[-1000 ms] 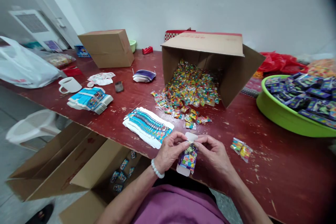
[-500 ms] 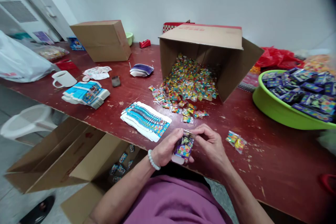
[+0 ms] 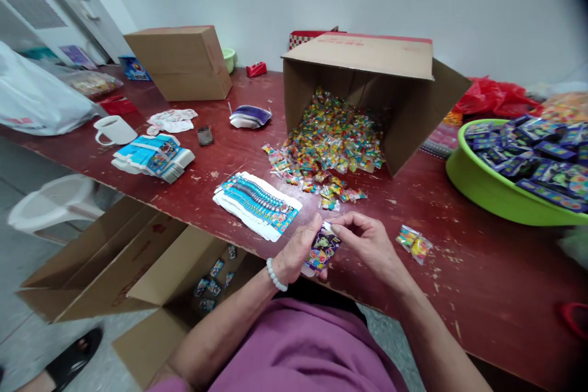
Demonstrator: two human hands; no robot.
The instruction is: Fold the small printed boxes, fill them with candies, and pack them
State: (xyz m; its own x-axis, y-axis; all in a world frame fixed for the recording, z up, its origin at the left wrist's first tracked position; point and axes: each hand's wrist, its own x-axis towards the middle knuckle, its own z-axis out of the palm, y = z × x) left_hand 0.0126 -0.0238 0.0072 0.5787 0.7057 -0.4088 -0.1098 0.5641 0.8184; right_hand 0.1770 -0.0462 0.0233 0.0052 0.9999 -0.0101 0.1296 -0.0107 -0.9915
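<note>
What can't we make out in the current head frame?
Head view:
- Inside of the small purple box: hidden by its printed front and the hands.
- Most fingers of the left hand: behind that box.
- Right side of the green tub: cut off by the right edge.
- Contents of the white bag: hidden by its plastic; left edge cuts the bag.
- Small dark square on the table: blocky blur hides its detail.

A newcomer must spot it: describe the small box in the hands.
At the near edge of the red table, facing the tipped cardboard carton, is the left hand. Its grip holds the small purple box; similar boxes fill the green tub, but only this one is held.
</note>
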